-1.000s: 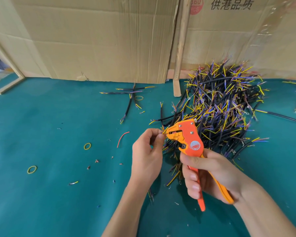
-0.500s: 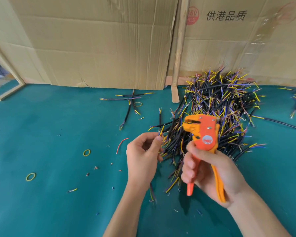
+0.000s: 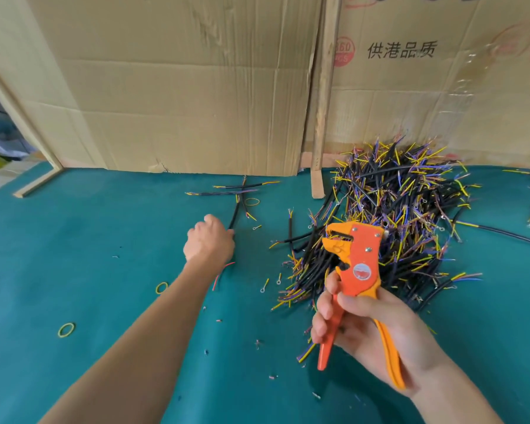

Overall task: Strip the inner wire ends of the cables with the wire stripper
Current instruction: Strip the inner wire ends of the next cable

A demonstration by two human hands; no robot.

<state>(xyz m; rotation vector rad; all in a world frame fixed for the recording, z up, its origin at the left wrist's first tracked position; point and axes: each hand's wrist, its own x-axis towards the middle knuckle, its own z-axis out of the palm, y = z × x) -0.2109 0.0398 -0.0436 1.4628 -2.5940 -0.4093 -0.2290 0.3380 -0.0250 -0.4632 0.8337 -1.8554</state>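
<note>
Between strips, the left hand (image 3: 209, 239) sets a black cable (image 3: 234, 216) aside, fingers curled around its end, while the right hand (image 3: 361, 321) grips the orange wire stripper (image 3: 354, 264), a fresh cable from the pile (image 3: 389, 215) likely next.

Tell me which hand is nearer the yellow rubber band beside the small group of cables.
Left. The left hand lies just below-left of the rubber band; the right hand is far right, gripping the wire stripper.
</note>
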